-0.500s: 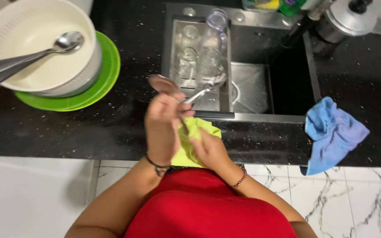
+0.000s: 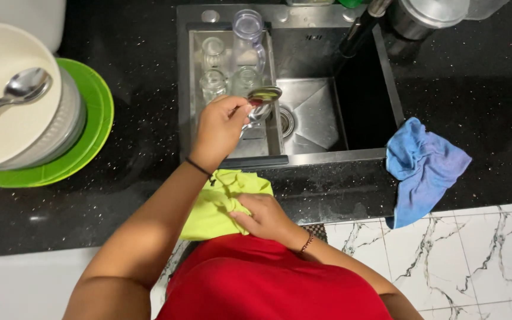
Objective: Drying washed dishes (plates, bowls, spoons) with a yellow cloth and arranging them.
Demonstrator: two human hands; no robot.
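The person's left hand (image 2: 219, 127) is closed around the handles of two shiny metal spoons (image 2: 260, 102), holding them out over the left basin of the stainless-steel sink (image 2: 333, 155), just above the clear drinking glasses (image 2: 213, 83) and the clear glass jug (image 2: 249, 35) that stand in it. The right hand (image 2: 265, 218) is shut on a bunched yellow-green cleaning cloth (image 2: 220, 204) at the counter's front edge, close to the red shirt (image 2: 268, 284). To handle this step well, the judgement is that the spoons should be kept pinched low on their handles so that the bowls stay level and do not knock against the glass rims below, and that the cloth should be gathered into a dry fold before it meets the metal again — a loose, trailing corner would only drag across the wet black speckled countertop (image 2: 137, 195). Against the earlier frame, the left hand has moved forward and away from the body: then it held the spoons up near the cloth at the counter's edge, now they hang over the sink, well apart from the cloth. The right hand has stayed on the cloth and dropped nearer the waist. The cream ceramic bowl (image 2: 7, 136) with its own metal spoon (image 2: 22, 89) on the round green plate (image 2: 93, 142), and the crumpled blue cloth (image 2: 422, 169) — these lie as they did, though the head camera has shifted its framing a little.
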